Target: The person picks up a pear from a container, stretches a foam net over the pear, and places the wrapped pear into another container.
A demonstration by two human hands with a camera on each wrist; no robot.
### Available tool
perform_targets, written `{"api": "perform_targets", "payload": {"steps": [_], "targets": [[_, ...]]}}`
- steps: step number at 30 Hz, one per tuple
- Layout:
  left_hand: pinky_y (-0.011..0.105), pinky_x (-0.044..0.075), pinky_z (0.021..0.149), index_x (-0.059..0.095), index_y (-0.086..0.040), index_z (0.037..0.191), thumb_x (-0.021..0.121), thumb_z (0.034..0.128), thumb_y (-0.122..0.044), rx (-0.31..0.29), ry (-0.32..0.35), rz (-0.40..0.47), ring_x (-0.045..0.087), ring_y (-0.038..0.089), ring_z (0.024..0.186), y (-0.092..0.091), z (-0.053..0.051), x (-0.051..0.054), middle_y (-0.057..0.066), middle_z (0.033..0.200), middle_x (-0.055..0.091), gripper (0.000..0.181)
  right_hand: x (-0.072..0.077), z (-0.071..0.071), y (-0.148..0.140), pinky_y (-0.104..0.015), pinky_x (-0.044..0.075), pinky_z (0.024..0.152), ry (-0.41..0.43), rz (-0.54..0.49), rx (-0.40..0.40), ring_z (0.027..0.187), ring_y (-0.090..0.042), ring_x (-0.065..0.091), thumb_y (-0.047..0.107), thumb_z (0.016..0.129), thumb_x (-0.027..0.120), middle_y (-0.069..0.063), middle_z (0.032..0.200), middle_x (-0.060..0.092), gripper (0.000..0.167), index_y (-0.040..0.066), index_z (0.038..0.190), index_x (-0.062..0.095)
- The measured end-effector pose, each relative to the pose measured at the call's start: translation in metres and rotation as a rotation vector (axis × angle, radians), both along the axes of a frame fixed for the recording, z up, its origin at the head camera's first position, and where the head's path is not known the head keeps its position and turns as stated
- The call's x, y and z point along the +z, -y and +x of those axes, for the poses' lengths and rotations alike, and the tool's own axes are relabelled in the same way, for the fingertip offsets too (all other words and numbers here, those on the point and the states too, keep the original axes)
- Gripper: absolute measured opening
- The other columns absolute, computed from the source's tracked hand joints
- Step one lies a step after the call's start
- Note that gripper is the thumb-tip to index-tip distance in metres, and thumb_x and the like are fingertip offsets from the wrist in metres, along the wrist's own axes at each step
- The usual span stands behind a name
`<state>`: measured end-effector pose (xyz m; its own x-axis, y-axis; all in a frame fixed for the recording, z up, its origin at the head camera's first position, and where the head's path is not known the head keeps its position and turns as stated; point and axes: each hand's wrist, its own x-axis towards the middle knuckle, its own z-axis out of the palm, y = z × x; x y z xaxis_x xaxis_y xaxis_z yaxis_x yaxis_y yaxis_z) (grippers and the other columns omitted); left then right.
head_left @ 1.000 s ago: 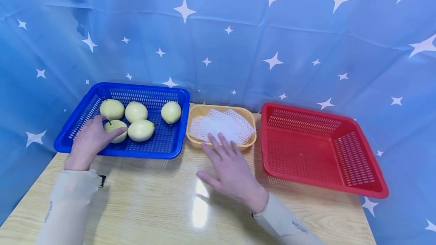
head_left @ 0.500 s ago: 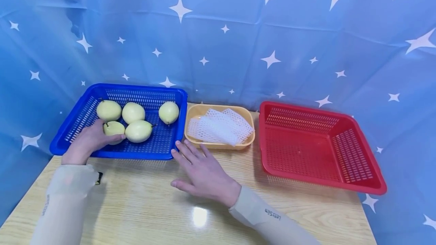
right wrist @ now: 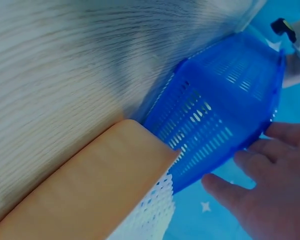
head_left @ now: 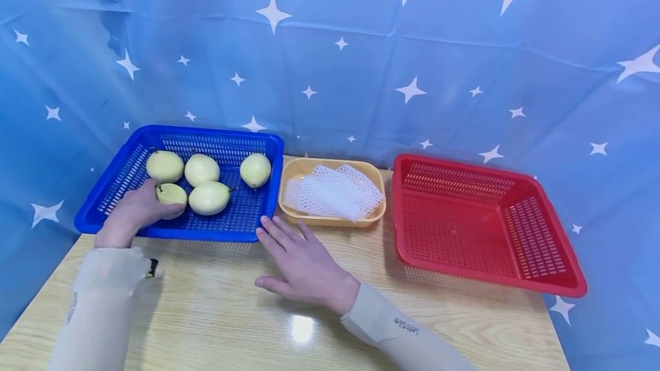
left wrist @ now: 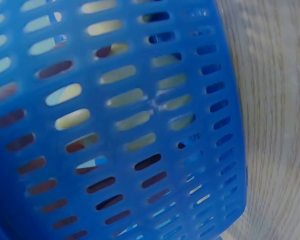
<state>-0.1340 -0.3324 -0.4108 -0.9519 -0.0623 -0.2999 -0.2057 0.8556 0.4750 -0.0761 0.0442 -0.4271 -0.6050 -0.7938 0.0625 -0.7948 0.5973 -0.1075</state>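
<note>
In the head view a blue basket [head_left: 247, 233] holds several pale green pears, such as one [head_left: 209, 198] lying on its side. My left hand [head_left: 135, 210] grips the front-left pear [head_left: 172, 200], thumb on its near right side. Beside the basket's front-right corner is my right hand [head_left: 306, 265], fingers spread and nearly straight, holding nothing. The right wrist view shows the right hand [right wrist: 270, 175] by the blue basket's rim [right wrist: 250, 142]. Only the slotted wall of the blue basket [left wrist: 155, 107] and some table fill the left wrist view; the left hand is hidden there.
A small yellow tray [head_left: 330, 221] with white foam netting [head_left: 330, 190] stands right of the blue basket. Farther right is an empty red basket [head_left: 454, 233]. Behind everything hangs a blue curtain [head_left: 361, 73] with white stars. The wooden table [head_left: 222, 302] extends in front.
My right hand has moved left from the foam netting to the blue basket's front-right corner. My left hand stays around the same pear, which has shifted very little.
</note>
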Motion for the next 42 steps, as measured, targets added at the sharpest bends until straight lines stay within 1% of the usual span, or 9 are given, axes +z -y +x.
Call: {"api": "perform_targets", "payload": {"steps": [5, 10, 20, 28, 31, 33, 36, 39, 42], "targets": [[0.061, 0.046, 0.076, 0.022, 0.019, 0.149, 0.068, 0.0930, -0.047, 0.072, -0.110, -0.019, 0.048, 0.053, 0.102, -0.003, 0.004, 0.002, 0.042, 0.123, 0.043, 0.098, -0.001, 0.000, 0.002, -0.057, 0.027, 0.122, 0.023, -0.021, -0.004, 0.157, -0.026, 0.016, 0.067, 0.103, 0.038, -0.006, 0.172, 0.013, 0.082, 0.013, 0.165, 0.027], [0.058, 0.044, 0.069, 0.022, 0.015, 0.152, 0.066, 0.0934, -0.052, 0.145, -0.213, -0.013, 0.045, 0.052, 0.099, -0.015, 0.007, 0.012, 0.043, 0.124, 0.038, 0.099, -0.002, 0.001, 0.000, -0.058, 0.027, 0.121, 0.025, -0.032, -0.018, 0.157, -0.026, 0.016, 0.068, 0.104, 0.037, -0.006, 0.172, 0.014, 0.082, 0.014, 0.164, 0.029], [0.061, 0.043, 0.070, 0.025, 0.004, 0.157, 0.069, 0.0915, -0.045, 0.209, -0.373, 0.031, 0.047, 0.053, 0.100, -0.044, 0.015, 0.035, 0.041, 0.132, 0.038, 0.093, -0.003, 0.000, -0.001, -0.059, 0.029, 0.120, 0.029, -0.068, -0.028, 0.157, -0.028, 0.019, 0.066, 0.105, 0.037, -0.006, 0.172, 0.018, 0.079, 0.014, 0.163, 0.032], [0.062, 0.044, 0.080, 0.030, 0.003, 0.156, 0.073, 0.0910, -0.036, 0.136, -0.456, 0.110, 0.047, 0.048, 0.114, -0.073, 0.028, 0.054, 0.033, 0.138, 0.045, 0.087, 0.000, -0.001, -0.022, -0.055, 0.026, 0.123, 0.129, -0.236, -0.080, 0.157, -0.031, 0.017, 0.062, 0.106, 0.039, -0.008, 0.172, 0.016, 0.080, 0.010, 0.165, 0.024], [0.063, 0.047, 0.082, 0.030, -0.001, 0.158, 0.076, 0.0896, -0.037, 0.114, -0.499, 0.148, 0.052, 0.048, 0.114, -0.091, 0.033, 0.059, 0.031, 0.141, 0.048, 0.090, 0.003, -0.002, -0.035, -0.053, 0.026, 0.123, 0.132, -0.337, -0.131, 0.156, -0.033, 0.022, 0.058, 0.105, 0.044, -0.010, 0.170, 0.022, 0.079, 0.008, 0.164, 0.027], [0.057, 0.049, 0.081, 0.031, -0.005, 0.158, 0.078, 0.0882, -0.037, 0.113, -0.535, 0.187, 0.056, 0.045, 0.110, -0.105, 0.036, 0.061, 0.029, 0.139, 0.051, 0.090, 0.006, -0.004, -0.043, -0.053, 0.027, 0.123, 0.116, -0.401, -0.164, 0.155, -0.034, 0.025, 0.054, 0.106, 0.047, -0.011, 0.169, 0.026, 0.076, 0.006, 0.162, 0.031], [0.040, 0.057, 0.083, 0.036, -0.005, 0.153, 0.083, 0.0852, -0.030, 0.097, -0.603, 0.287, 0.062, 0.040, 0.107, -0.126, 0.042, 0.058, 0.026, 0.132, 0.057, 0.086, 0.011, -0.007, -0.057, -0.051, 0.028, 0.122, 0.063, -0.482, -0.214, 0.154, -0.033, 0.028, 0.043, 0.109, 0.045, -0.012, 0.168, 0.029, 0.066, 0.003, 0.160, 0.033], [0.017, 0.054, 0.085, 0.043, -0.001, 0.147, 0.087, 0.0805, -0.020, 0.053, -0.686, 0.395, 0.065, 0.036, 0.106, -0.147, 0.048, 0.048, 0.022, 0.129, 0.060, 0.082, 0.016, -0.010, -0.072, -0.051, 0.030, 0.122, 0.003, -0.566, -0.265, 0.152, -0.034, 0.032, 0.030, 0.111, 0.044, -0.015, 0.165, 0.034, 0.057, 0.000, 0.159, 0.036], [0.010, 0.049, 0.084, 0.047, 0.000, 0.145, 0.089, 0.0756, -0.015, -0.026, -0.765, 0.442, 0.065, 0.032, 0.104, -0.165, 0.054, 0.033, 0.019, 0.131, 0.061, 0.082, 0.020, -0.010, -0.088, -0.051, 0.031, 0.121, -0.013, -0.638, -0.320, 0.151, -0.033, 0.035, 0.026, 0.110, 0.048, -0.014, 0.164, 0.036, 0.056, 0.002, 0.159, 0.036]]}}
